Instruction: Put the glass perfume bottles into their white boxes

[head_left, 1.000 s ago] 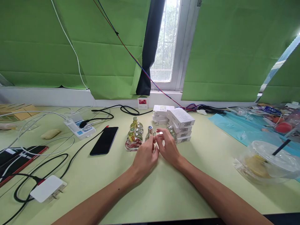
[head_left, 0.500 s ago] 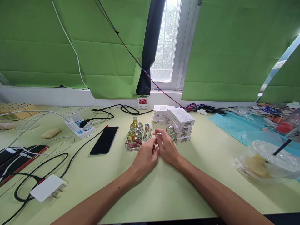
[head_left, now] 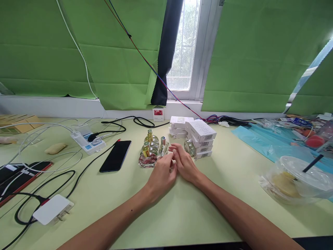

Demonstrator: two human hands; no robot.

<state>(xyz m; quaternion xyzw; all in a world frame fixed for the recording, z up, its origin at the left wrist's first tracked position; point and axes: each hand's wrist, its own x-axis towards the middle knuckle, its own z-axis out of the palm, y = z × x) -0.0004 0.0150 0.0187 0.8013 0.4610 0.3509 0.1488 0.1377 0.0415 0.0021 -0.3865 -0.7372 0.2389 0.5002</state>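
Note:
My left hand [head_left: 162, 172] rests on the table with its fingers curled in, the tips tucked against my other hand; whatever they hold, if anything, is hidden. Touching it, my right hand [head_left: 185, 163] lies with loosely bent, outstretched fingers, and no object shows in it. Just left of the hands, several glass perfume bottles [head_left: 147, 160] with gold caps stand in a row. A silver-capped perfume bottle [head_left: 163, 147] is beside them, close to my fingertips. Behind my right hand, another glass bottle [head_left: 189, 147] is against a stack of small white boxes [head_left: 201, 131].
A black phone [head_left: 116, 156] lies left of the bottles. Further left are a power strip [head_left: 90, 142], a white charger [head_left: 53, 209] and tangled cables. On the right are a lidded plastic cup [head_left: 293, 180] with a straw and blue plastic sheeting [head_left: 256, 140]. A picture-fronted box [head_left: 158, 114] stands by the wall.
Both hands stay together in nearly the same place. My left thumb and fingers have shifted very slightly; the bottles and boxes have not moved.

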